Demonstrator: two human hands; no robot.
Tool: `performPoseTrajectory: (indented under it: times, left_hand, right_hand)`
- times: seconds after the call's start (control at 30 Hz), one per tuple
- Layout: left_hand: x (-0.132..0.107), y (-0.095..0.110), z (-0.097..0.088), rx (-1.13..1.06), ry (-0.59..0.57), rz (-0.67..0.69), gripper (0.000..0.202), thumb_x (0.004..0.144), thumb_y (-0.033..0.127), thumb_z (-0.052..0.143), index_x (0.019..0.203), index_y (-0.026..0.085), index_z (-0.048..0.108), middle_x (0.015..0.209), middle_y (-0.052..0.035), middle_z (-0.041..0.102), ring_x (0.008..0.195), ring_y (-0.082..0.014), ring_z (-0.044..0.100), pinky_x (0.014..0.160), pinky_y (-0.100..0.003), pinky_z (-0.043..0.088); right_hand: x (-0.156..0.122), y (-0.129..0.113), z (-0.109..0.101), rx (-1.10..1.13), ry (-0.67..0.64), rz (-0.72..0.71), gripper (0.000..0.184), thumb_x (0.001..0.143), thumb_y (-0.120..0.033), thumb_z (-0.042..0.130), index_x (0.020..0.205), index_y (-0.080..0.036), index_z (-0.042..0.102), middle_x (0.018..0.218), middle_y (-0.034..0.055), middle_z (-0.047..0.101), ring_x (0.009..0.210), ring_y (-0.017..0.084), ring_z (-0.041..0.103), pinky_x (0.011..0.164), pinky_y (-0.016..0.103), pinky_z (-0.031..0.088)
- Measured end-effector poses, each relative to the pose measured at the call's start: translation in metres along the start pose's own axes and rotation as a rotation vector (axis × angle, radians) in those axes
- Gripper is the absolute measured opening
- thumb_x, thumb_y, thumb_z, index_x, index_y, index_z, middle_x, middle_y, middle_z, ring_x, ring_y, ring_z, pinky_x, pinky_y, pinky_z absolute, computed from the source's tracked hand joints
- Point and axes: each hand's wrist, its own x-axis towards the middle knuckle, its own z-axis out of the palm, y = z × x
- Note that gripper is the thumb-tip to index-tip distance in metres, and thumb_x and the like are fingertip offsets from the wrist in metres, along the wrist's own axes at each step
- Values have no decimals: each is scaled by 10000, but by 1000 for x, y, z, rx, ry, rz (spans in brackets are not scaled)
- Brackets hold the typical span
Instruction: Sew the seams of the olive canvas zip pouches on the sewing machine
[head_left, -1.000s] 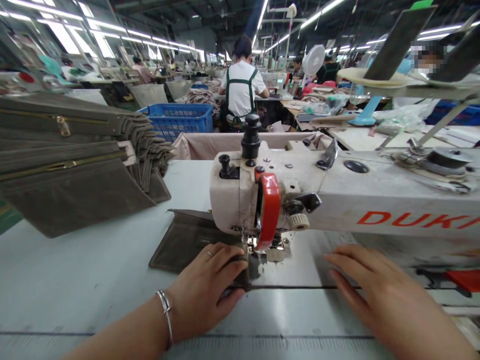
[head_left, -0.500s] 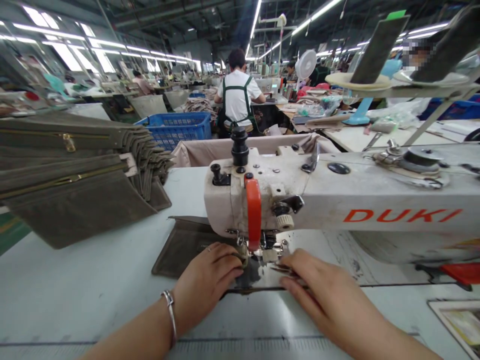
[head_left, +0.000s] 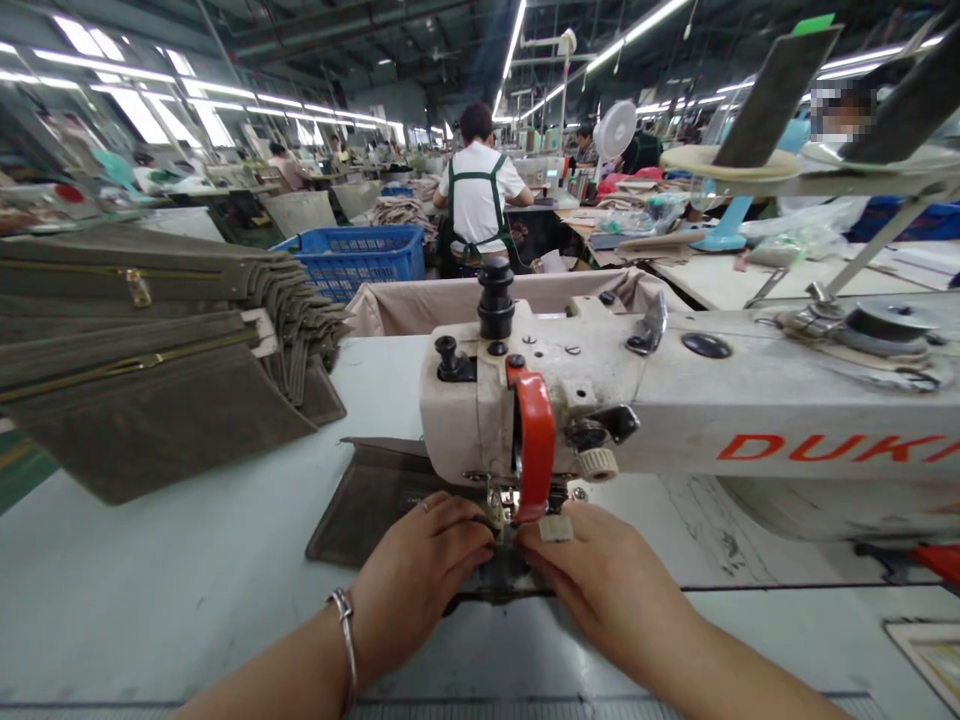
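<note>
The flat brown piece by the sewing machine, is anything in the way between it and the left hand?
Nothing that I can see: the left hand rests right on the flat brown piece. The sewing machine only hides its far right corner.

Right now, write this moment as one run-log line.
left hand: on pouch | right hand: near red guard, grip unclear | machine: head above pouch | pile: left of pouch

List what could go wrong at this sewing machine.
The left hand and right hand could be pricked, being close below the sewing machine's head. The dark pouch could shift if the left hand, at its edge, slips. The pouch stack might slide, as it seems to overhang the table.
</note>
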Motion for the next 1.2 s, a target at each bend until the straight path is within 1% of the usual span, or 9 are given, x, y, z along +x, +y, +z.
performPoseTrajectory:
  times: [0.3,0.47,0.6,0.67,0.73,0.83,0.93,1.03,1.2]
  left_hand:
    - [0,-1,0,-36,-1,-15,288,1039,240,398,965,189,672,971,-52,689,883,-193,621,826,-351,519]
    - [2,0,0,-31,5,21,259,1031,194,411,940,186,653,934,-35,688,857,-172,628,793,-314,518]
    - [-4,0,2,28,52,98,182,988,141,483,895,186,632,983,-41,689,907,-176,633,848,-325,510]
    - [-9,0,3,-5,65,65,131,930,134,545,818,189,585,1028,-46,673,927,-191,624,857,-346,510]
    - [-12,2,4,-38,73,4,136,860,79,546,786,190,517,1032,-50,662,920,-197,620,839,-353,520]
    - [-12,4,5,31,104,2,159,867,35,495,926,175,540,1003,-59,672,899,-196,629,826,-352,542]
    - [-11,4,5,125,147,141,186,967,79,448,1068,156,583,1000,-63,690,911,-185,644,865,-338,547]
    - [-12,1,7,144,126,235,192,991,99,439,1074,134,609,1019,-69,694,931,-182,643,904,-339,537]
    - [-17,0,13,155,26,245,237,980,62,406,1059,117,622,1031,-84,686,931,-201,616,873,-368,546]
  right_hand:
    - [1,2,1,-46,-4,-29,226,950,-115,449,985,-187,660,900,68,662,813,229,574,679,346,459]
    - [0,4,1,74,-13,-48,234,981,-144,434,1043,-205,651,924,58,660,869,212,582,731,336,465]
    - [-12,14,-13,-11,-53,79,227,983,-141,408,1039,-197,621,941,67,628,888,229,567,760,378,472]
    - [-23,18,-23,-153,-55,192,177,966,-164,452,1048,-192,607,963,80,610,902,253,558,784,433,471]
    - [-32,15,-29,-260,-20,223,180,926,-211,548,1099,-186,590,1052,102,600,978,289,541,851,503,450]
    - [-33,-2,-26,-227,13,67,289,898,-207,586,1184,-179,561,1160,100,604,1088,290,517,960,503,413]
    - [-22,-21,-11,-99,-56,-91,309,910,-156,531,1218,-168,555,1168,73,636,1097,240,545,999,420,418]
    - [-14,-27,3,-39,-79,-124,262,907,-141,516,1157,-170,589,1155,67,653,1103,227,560,992,392,431]
    - [-13,-23,7,6,-45,-160,209,927,-112,461,1049,-180,617,1061,77,674,1052,211,577,940,384,458]
